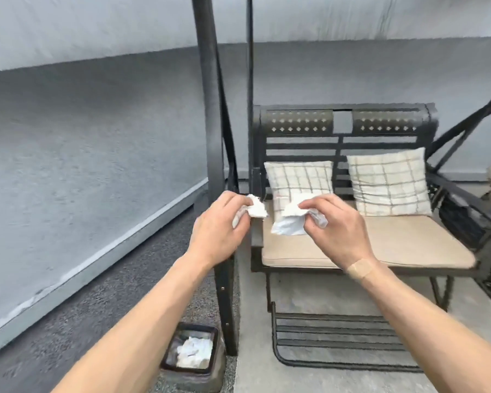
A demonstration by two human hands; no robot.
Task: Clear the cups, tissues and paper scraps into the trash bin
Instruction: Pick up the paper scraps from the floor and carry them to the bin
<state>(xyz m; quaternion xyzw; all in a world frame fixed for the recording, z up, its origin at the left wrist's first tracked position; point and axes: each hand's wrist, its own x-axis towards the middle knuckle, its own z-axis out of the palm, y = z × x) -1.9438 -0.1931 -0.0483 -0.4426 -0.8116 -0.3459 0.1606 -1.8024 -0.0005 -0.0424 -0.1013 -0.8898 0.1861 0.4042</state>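
Note:
My left hand (pixel 220 226) is raised in front of me, its fingers closed on a crumpled white tissue (pixel 256 209). My right hand (pixel 335 222) is level with it and pinches a larger white paper scrap (pixel 291 219) that hangs down between thumb and fingers. Both hands hover over the left end of the swing bench. On the ground near my left forearm stands a small dark trash bin (pixel 170 347) with white crumpled paper (pixel 194 354) inside.
A dark metal swing bench (pixel 343 120) with a beige seat cushion (pixel 403 245) and two checked pillows (pixel 389 182) stands ahead. A thick frame post (pixel 210 109) rises between the bin and the bench. A grey wall runs along the left.

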